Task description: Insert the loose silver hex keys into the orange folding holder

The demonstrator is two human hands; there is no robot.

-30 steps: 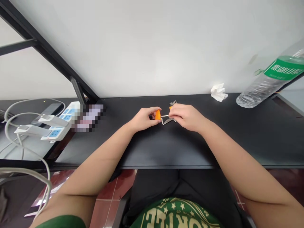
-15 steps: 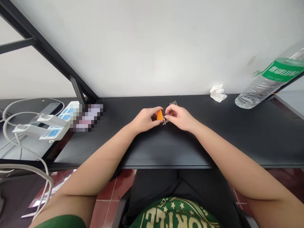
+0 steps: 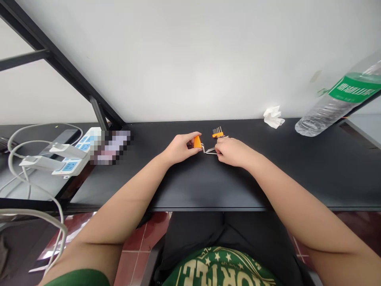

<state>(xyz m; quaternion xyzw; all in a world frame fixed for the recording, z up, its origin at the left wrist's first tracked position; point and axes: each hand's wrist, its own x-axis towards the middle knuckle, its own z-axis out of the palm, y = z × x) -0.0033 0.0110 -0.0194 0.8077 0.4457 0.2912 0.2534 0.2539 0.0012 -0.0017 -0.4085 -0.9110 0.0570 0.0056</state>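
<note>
On the black table (image 3: pixel 268 171) my left hand (image 3: pixel 180 147) pinches a small orange holder (image 3: pixel 197 142). Thin metal hex keys (image 3: pixel 210 150) stick out between the two hands, bent at the holder's end. My right hand (image 3: pixel 230 151) is closed around the long ends of these keys. A second orange holder with several short keys standing in it (image 3: pixel 217 133) rests on the table just behind my right hand, untouched.
A crumpled white tissue (image 3: pixel 273 116) lies at the table's back right, near a lying plastic water bottle with a green label (image 3: pixel 339 101). At the left are a white power strip (image 3: pixel 70 157) with plugs and grey cables, a blurred object, and a black metal frame.
My right hand moved in against the orange holder, then drew back to the right along the metal keys. The second key holder behind it is uncovered. My left hand stayed nearly still.
</note>
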